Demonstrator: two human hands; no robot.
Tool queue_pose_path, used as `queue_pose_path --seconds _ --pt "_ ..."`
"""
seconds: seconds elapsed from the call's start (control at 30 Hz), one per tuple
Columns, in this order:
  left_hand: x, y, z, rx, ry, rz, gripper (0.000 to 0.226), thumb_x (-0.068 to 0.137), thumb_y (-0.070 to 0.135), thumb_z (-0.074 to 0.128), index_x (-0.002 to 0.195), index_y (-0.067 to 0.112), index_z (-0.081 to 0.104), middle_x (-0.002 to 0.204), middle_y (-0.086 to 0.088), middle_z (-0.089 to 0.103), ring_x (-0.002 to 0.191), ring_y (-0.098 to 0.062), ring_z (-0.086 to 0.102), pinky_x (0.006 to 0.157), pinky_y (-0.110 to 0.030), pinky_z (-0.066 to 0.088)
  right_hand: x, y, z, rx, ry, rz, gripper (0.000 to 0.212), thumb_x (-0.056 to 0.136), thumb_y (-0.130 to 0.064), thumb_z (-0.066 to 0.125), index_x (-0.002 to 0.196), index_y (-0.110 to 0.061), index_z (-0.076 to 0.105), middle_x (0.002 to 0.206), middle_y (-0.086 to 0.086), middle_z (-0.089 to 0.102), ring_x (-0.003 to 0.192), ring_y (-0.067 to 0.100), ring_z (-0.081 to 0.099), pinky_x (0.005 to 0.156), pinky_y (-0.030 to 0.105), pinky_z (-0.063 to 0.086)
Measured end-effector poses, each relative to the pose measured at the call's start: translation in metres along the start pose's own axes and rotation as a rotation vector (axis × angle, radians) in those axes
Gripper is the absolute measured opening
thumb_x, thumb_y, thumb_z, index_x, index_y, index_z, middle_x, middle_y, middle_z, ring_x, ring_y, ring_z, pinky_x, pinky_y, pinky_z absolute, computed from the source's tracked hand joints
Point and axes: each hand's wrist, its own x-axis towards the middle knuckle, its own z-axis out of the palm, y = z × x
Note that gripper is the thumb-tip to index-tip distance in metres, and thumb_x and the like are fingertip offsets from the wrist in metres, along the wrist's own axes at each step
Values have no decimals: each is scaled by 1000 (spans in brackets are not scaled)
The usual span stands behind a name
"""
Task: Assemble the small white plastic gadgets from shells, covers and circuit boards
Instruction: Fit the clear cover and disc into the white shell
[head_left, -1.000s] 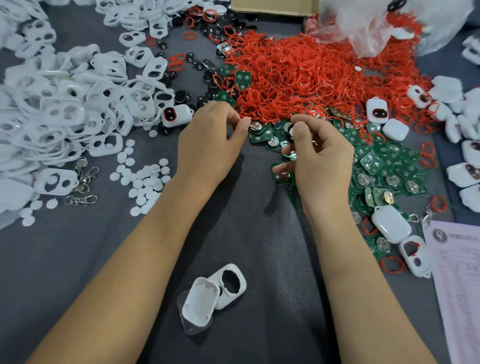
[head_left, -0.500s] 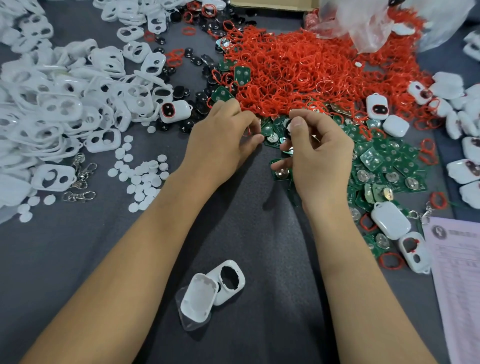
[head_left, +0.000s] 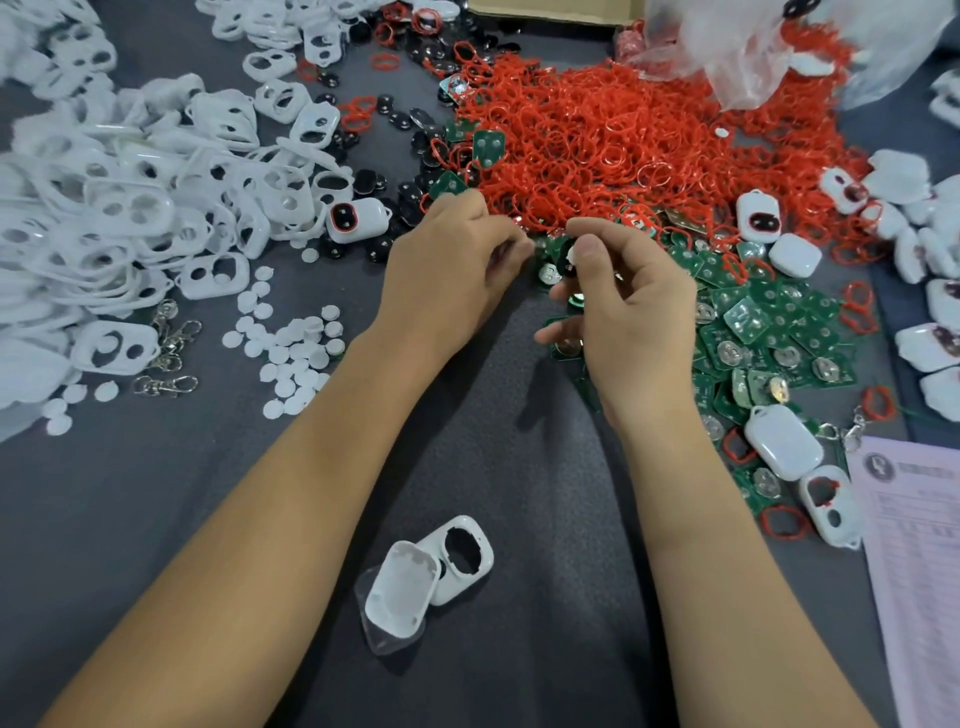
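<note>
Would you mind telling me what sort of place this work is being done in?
Probably a small hand-assembly workbench. A grey cloth-covered table holds bulk heaps of white plastic covers, red rubber rings and green circuit boards, with a printed pink sheet at the right edge.

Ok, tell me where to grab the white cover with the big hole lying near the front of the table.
Pinch the white cover across its long sides at the far end, coming from above; its near end is tucked beside the shell, so only the far end is free.

place: assembly workbench | evidence: bulk heaps of white shells, red rings, green circuit boards
</note>
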Motion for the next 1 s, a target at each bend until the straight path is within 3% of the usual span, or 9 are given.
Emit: queue_pose_path --seconds 0.17,0.3,0.43,0.57,0.63,0.7,0.8,0.9,1.0 --pt "-5 7 -8 -188 143 -84 29 109 23 42 96 1 56 100 -9 49 82 -21 47 65 -37 40 -5 -1 4 -54 -51 -53 19 106 -6 53 113 -6 71 79 0 63 67 12 63 46 30 56" --pt "-14 7 -25 -295 184 -114 28 112 25 39 88 11 43 81 4 39 70 -11 35 67 -25 31 -8 0 8 -118 -106 -118 18 104 -7 55 109 -7 72 77 7 61 63 17 61 43 28 53" --pt "-43 4 -46 -386 175 -137 30 111 31 47 87 12 45 69 9 38 60 -5 38 59 -18 30 -16 -1 13 -243 -169 -215 17 104 -14 58 104 -15 74 71 -5 63 54 14 61 44 35 54" --pt "-91 3 -65 -371 97 -151 33 108 27 53 84 5 48 63 -1 40 58 -7 38 56 -18 29 -34 -7 22 -330 -315 -293 15 102 -20 62 98 -17 76 63 -22 62 52 4 59 52 23 47" --pt "-118 4 -72 -387 80 -167 33 106 23 56 81 3 46 66 -14 45 60 -9 37 57 -20 30 -45 -9 24 -369 -366 -321 15 101 -20 64 98 -14 78 66 -23 63 59 0 60 61 19 46" --pt "-144 3 -78 -380 74 -197 32 104 22 59 80 8 43 65 -8 45 61 -9 38 57 -19 31 -59 -7 21 -405 -404 -343 14 101 -20 66 98 -13 78 77 -17 69 68 -2 62 68 14 45" --pt "-177 -2 -83 -362 -2 -267 18 105 26 60 97 13 50 73 6 58 64 -6 50 61 -14 37 -81 -1 7 -409 -437 -328 9 99 -16 68 98 -14 77 83 -12 72 76 0 66 73 13 47" --pt "-198 -5 -88 -342 -62 -285 17 107 21 55 124 16 56 99 8 69 87 8 61 76 -7 41 -101 7 -11 -422 -408 -318 8 97 -15 70 95 -20 75 83 -16 72 77 2 68 74 17 51" --pt "-209 -2 -89 -193 -82 -284 19 110 24 46 121 20 61 90 14 61 83 -7 57 76 -30 46 -118 12 -25 -462 -354 -356 10 97 -17 70 93 -25 72 82 -20 70 76 -1 66 74 13 48"
